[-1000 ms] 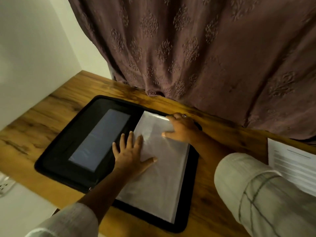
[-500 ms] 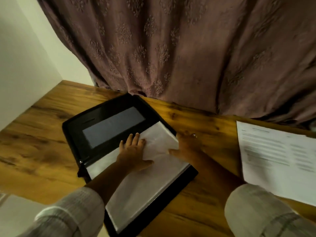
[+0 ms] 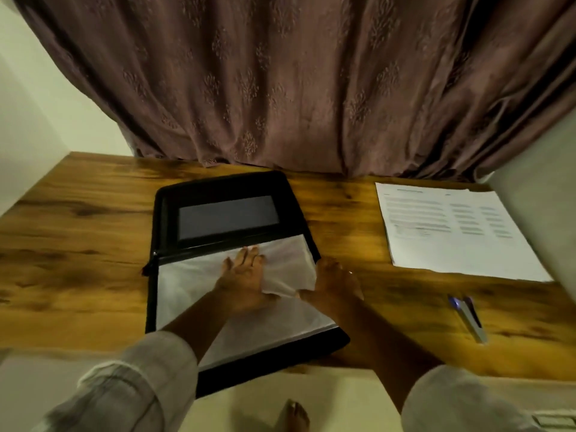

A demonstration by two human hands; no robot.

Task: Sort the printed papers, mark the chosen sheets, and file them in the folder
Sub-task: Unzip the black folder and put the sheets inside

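Observation:
A black zip folder (image 3: 162,210) lies open on the wooden table, its grey inner pocket (image 3: 227,217) on the far half. Clear plastic sleeves (image 3: 184,275) fill the near half. My left hand (image 3: 244,275) lies flat on the sleeves with straight fingers. My right hand (image 3: 335,280) pinches the right edge of the top sleeve (image 3: 290,263), which is lifted and curled. A stack of printed papers (image 3: 448,229) lies to the right. A pen (image 3: 467,316) rests on the table nearer to me, below the papers.
A mauve patterned curtain (image 3: 296,88) hangs along the table's far edge (image 3: 327,176). A white wall stands at the left and a pale panel (image 3: 542,194) at the right. The folder overhangs the table's near edge (image 3: 78,346). A bare foot (image 3: 293,416) shows on the floor below.
The view has swung right, and the folder now lies turned towards me. My right hand has moved from the sleeve's top to its right edge and lifted it. The left hand stays pressed flat.

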